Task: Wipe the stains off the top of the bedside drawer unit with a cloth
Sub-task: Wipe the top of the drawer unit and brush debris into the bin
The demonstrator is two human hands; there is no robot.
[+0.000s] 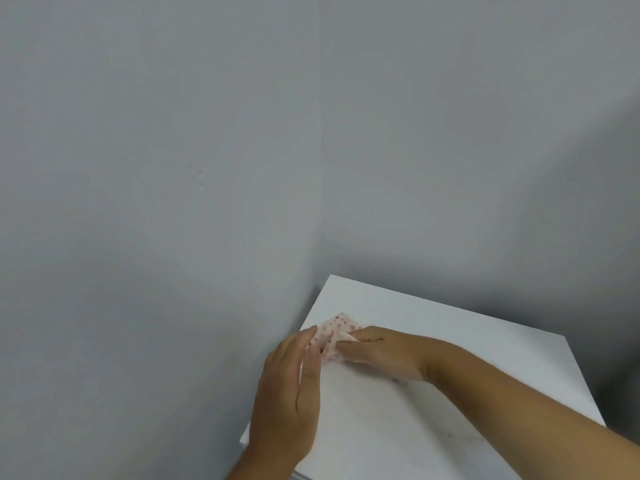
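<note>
The white top of the bedside drawer unit (433, 327) fills the lower right of the head view, pushed into a wall corner. A small pale cloth with red dots (334, 329) lies near its left edge. My right hand (384, 355) presses flat on the cloth, thumb and fingers pinching it. My left hand (289, 393) rests along the top's left edge, fingers straight and together, fingertips touching the cloth's left side. Faint grey smudges (453, 436) show on the top near the front.
Grey walls meet in a corner (320, 202) right behind the unit. A narrow gap separates the left wall from the unit's left side. The unit's right edge (585, 379) drops off to a shadowed area.
</note>
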